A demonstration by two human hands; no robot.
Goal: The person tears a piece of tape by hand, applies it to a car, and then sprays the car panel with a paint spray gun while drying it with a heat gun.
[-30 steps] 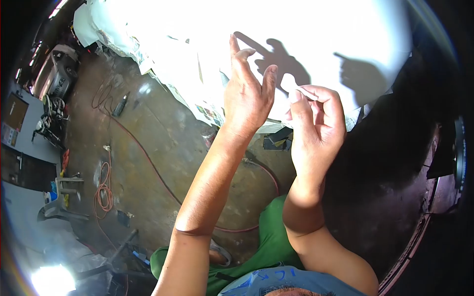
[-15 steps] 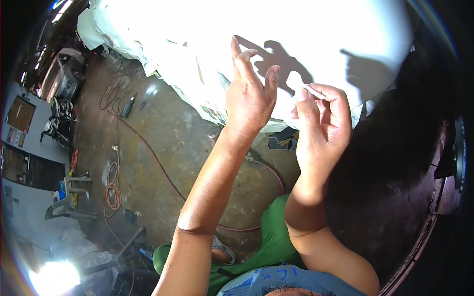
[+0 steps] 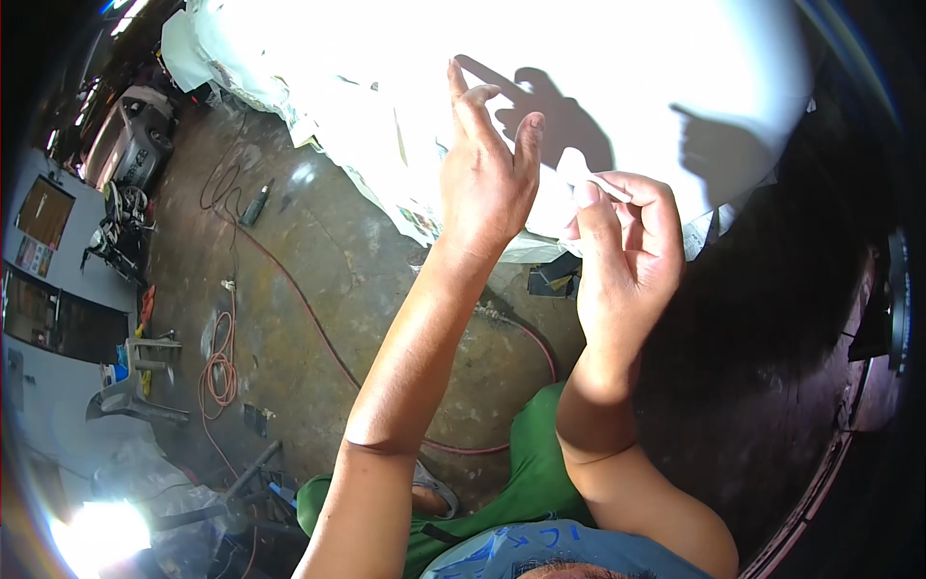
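My left hand [image 3: 487, 174] is over the lower edge of a brightly lit white surface [image 3: 318, 58], its index finger stretched forward, thumb apart, nothing held. To its right, my right hand [image 3: 627, 227] pinches a small white piece [image 3: 573, 166], perhaps folded paper or cloth, between thumb and fingers. Shadows of both hands fall on the white surface. Glare washes out much of that surface, so whether my left fingertip touches it cannot be told. Printed paper [image 3: 415, 220] shows along its ragged edge.
A red hose [image 3: 313, 323] crosses the floor below my arms. Coiled orange hose [image 3: 220, 376], a grey chair [image 3: 135, 391] and a bright lamp [image 3: 101, 540] stand or lie at the left. A vehicle [image 3: 135, 135] is at the upper left.
The view has shifted slightly, with the floor items now a little further right. My left hand has moved slightly up in the view. My right hand still pinches the white piece.
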